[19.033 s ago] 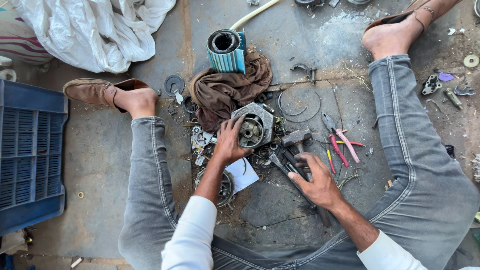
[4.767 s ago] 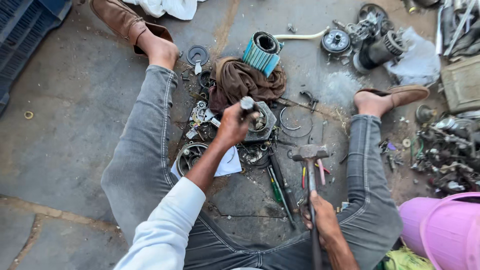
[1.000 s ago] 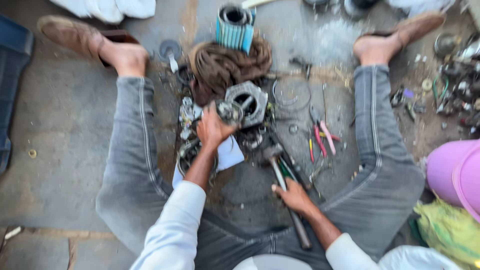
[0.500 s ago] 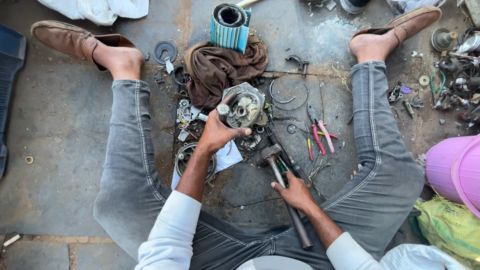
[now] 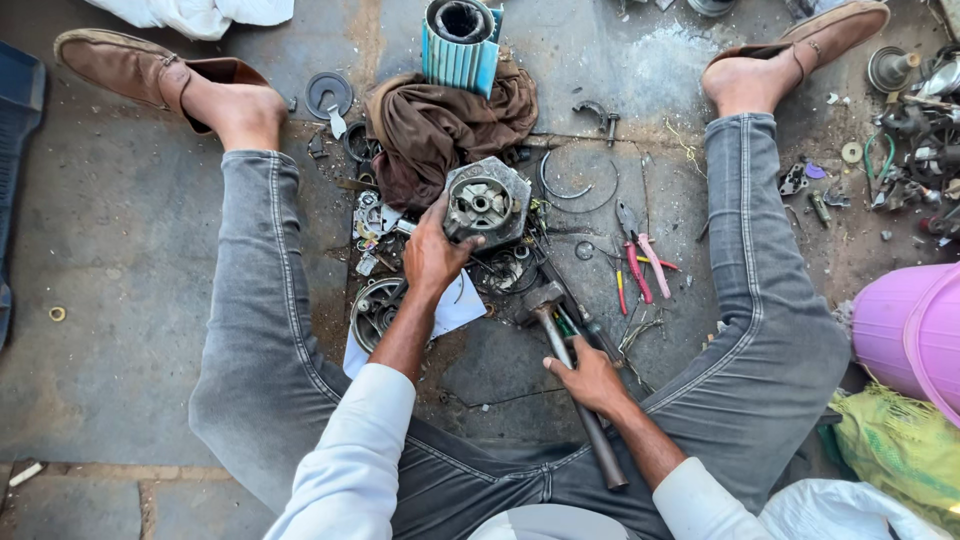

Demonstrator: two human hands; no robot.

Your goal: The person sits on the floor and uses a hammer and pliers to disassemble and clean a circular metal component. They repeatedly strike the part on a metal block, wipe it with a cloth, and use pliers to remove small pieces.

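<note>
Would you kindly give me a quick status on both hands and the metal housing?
Left hand steadies grey metal housing on the floor. Right hand grips hammer, head down beside it. Brown rag and pliers close by.

Metal housing and hammer on the concrete floor

The grey, square-cornered metal housing (image 5: 486,203) stands tilted, its round bearing bore facing up, against a brown rag. The hammer (image 5: 560,340) lies near it, head toward the housing, long handle slanting back.
</note>
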